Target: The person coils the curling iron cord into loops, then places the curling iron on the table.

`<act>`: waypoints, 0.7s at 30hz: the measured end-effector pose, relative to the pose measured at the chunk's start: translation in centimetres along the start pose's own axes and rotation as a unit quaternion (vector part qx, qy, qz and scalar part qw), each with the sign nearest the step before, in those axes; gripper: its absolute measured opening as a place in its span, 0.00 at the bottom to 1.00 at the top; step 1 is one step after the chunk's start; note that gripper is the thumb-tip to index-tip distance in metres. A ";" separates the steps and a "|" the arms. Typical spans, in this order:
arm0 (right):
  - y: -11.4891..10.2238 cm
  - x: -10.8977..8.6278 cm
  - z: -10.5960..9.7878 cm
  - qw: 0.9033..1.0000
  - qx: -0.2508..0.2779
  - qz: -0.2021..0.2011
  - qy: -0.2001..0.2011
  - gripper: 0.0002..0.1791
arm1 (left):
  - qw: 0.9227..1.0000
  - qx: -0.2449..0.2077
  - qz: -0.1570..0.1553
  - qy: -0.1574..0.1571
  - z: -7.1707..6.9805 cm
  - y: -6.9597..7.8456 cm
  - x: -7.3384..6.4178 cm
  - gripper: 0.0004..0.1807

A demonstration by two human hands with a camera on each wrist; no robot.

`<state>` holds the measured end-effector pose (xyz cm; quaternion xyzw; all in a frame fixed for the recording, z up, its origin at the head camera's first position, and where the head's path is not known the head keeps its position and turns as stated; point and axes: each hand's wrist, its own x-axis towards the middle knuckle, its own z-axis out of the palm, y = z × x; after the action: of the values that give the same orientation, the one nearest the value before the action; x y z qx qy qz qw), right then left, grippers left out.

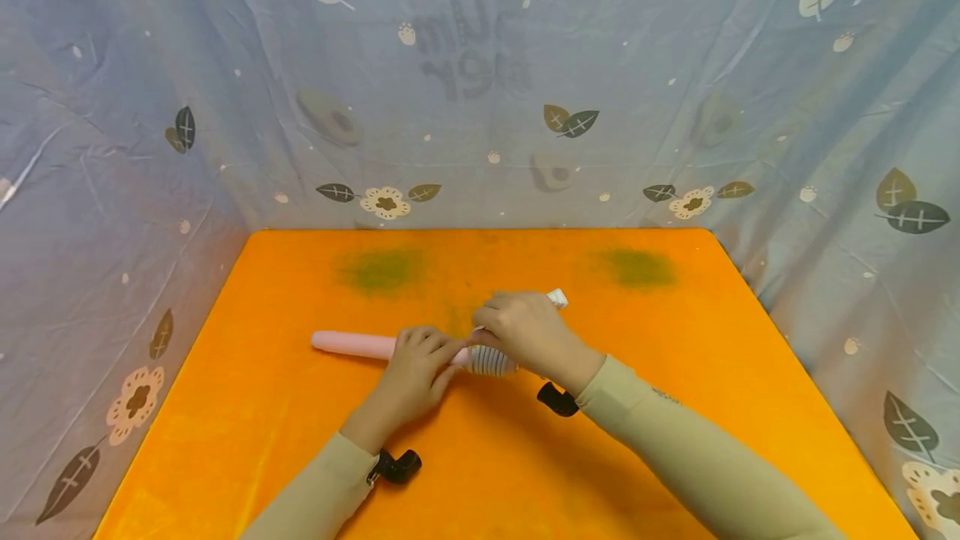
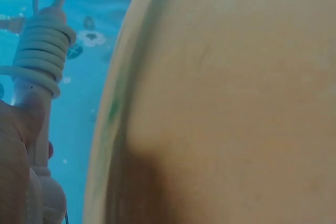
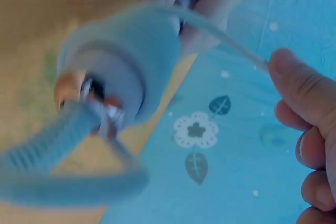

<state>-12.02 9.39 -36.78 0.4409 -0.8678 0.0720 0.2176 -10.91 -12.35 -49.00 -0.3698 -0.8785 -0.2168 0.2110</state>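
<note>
A pink curling iron (image 1: 348,344) lies roughly level above the orange tabletop, its long barrel pointing left. My left hand (image 1: 420,369) grips it around the middle. Several turns of pale cord (image 1: 491,361) circle the handle end; the left wrist view shows these coils (image 2: 42,51) close together, with a loop of cord standing past the handle's tip. Just above the coils, my right hand (image 1: 525,332) pinches the cord. In the right wrist view a stretch of cord (image 3: 226,38) runs taut from the handle to thumb and fingers. A white plug (image 1: 557,298) shows behind the right hand.
The orange-covered table (image 1: 300,457) has two greenish patches near its back edge. A blue-grey patterned curtain (image 1: 480,90) encloses the back and both sides. Black wrist mounts (image 1: 399,467) stick out beneath both sleeves.
</note>
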 end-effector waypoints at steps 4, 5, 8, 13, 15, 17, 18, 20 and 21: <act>1.1 -0.2 0.2 1.000 0.017 0.022 0.001 0.14 | 1.000 -0.001 0.010 -0.012 -0.2 0.4 -0.3 0.18; 1.4 -0.2 0.2 0.999 0.024 0.031 0.001 0.14 | 1.000 0.001 0.013 -0.016 -0.3 0.5 -0.3 0.18; 2.4 -0.3 0.4 0.996 0.056 0.063 -0.002 0.14 | 0.999 -0.006 0.017 -0.029 -0.4 0.8 -0.5 0.18; 3.7 -0.4 0.9 0.980 0.126 0.147 -0.045 0.15 | 0.999 -0.021 0.022 -0.025 -0.4 1.0 -0.6 0.17; 4.2 -0.6 1.4 0.968 0.156 0.187 -0.066 0.16 | 0.999 -0.022 0.028 -0.014 -0.4 1.0 -0.7 0.17; 4.7 -0.8 1.9 0.956 0.180 0.217 -0.081 0.17 | 0.999 -0.024 0.034 -0.005 -0.5 1.0 -0.7 0.17; 4.9 -0.9 2.2 0.952 0.188 0.225 -0.085 0.17 | 0.999 -0.022 0.038 -0.001 -0.5 1.0 -0.7 0.17; 5.3 -1.1 2.9 0.946 0.204 0.236 -0.089 0.16 | 0.999 -0.022 0.043 0.007 -0.5 1.0 -0.8 0.18; 5.5 -1.2 3.2 0.944 0.212 0.238 -0.090 0.16 | 0.999 -0.021 0.046 0.011 -0.6 1.0 -0.8 0.18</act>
<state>-16.73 12.56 -39.84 0.2622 -0.9282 0.2636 0.0165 -9.59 -12.49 -48.74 -0.4116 -0.8535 -0.2295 0.2223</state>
